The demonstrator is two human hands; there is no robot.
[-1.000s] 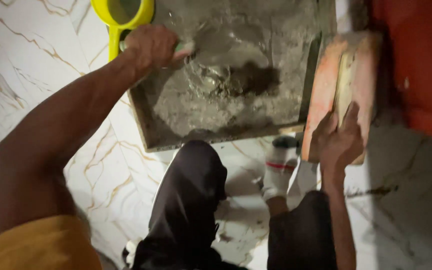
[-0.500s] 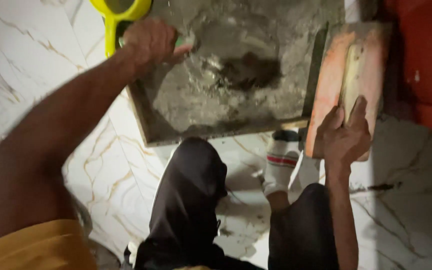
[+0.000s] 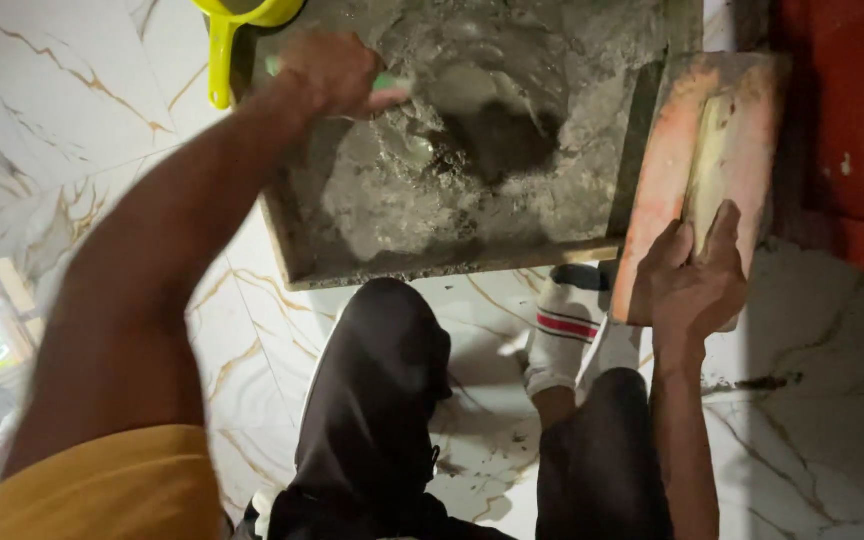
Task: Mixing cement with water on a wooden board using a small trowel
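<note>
My left hand (image 3: 330,72) is closed around the green handle of a trowel (image 3: 392,84), whose blade is down in the wet grey mortar (image 3: 452,150). The mortar lies heaped on a flat square board (image 3: 302,265) on the marble floor. My right hand (image 3: 694,280) grips the near end of an orange plastering float (image 3: 672,150), which has a pale wooden handle and rests against the board's right edge.
A yellow scoop (image 3: 224,50) sits at the board's far left corner. A red wall or panel (image 3: 842,110) rises on the right. My black-trousered knees (image 3: 382,400) and a white sock with a red stripe (image 3: 562,335) are below the board. White marble tiles with gold veins (image 3: 62,120) cover the floor.
My left hand has shifted a little right with the trowel, stirring the mortar. The view has tilted slightly; my right hand stays on the float.
</note>
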